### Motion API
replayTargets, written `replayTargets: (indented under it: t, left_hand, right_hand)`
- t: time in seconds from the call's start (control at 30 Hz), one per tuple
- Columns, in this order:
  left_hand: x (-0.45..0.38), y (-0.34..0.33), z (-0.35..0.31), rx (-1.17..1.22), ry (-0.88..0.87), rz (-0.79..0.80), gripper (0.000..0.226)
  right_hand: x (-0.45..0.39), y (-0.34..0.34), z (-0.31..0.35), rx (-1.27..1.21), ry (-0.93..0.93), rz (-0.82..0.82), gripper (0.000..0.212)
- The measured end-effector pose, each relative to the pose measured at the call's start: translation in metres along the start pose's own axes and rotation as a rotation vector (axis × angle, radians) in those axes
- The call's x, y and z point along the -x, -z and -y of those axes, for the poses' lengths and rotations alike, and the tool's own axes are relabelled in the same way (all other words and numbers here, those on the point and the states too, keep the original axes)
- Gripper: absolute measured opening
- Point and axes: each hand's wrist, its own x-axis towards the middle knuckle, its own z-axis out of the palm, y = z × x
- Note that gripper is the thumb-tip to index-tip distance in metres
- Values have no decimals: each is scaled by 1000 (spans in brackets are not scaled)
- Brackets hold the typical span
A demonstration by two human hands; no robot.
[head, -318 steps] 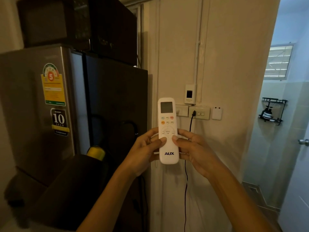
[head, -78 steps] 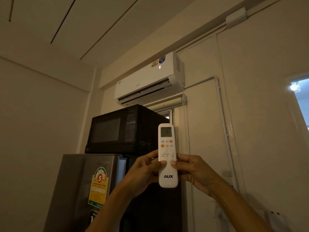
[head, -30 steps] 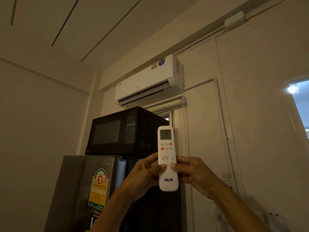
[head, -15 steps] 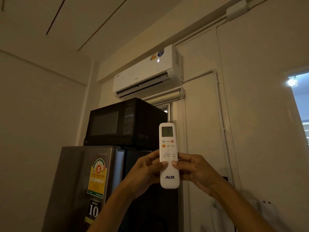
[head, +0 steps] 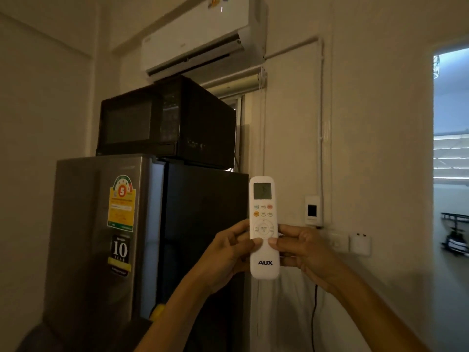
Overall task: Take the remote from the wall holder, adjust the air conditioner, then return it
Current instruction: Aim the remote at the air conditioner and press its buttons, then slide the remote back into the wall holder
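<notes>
The white AUX remote (head: 264,209) stands upright in front of me, its small screen at the top. My left hand (head: 225,257) grips its left side and my right hand (head: 303,252) its right side, both thumbs resting just under the round menu pad. The white air conditioner (head: 203,34) hangs high on the wall at the top of the view, flap open. A white holder (head: 314,210) with a dark window is fixed to the wall right of the remote.
A grey fridge (head: 101,224) with stickers stands at the left, a black microwave (head: 162,123) on top of it. Wall sockets (head: 359,243) and a black cable (head: 314,308) sit behind my right hand. An open doorway (head: 450,158) is at the far right.
The view has dropped: the air conditioner has slid to the top edge, and the fridge, holder and sockets have come into sight. Both hands keep the same hold on the remote.
</notes>
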Motion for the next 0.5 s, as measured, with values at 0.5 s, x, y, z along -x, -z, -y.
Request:
replayTargets:
  t: [0.5]
  left_hand:
    - [-7, -28, 100, -20, 120, 111, 46]
  right_hand:
    - [48, 40, -51, 48, -116, -206, 41]
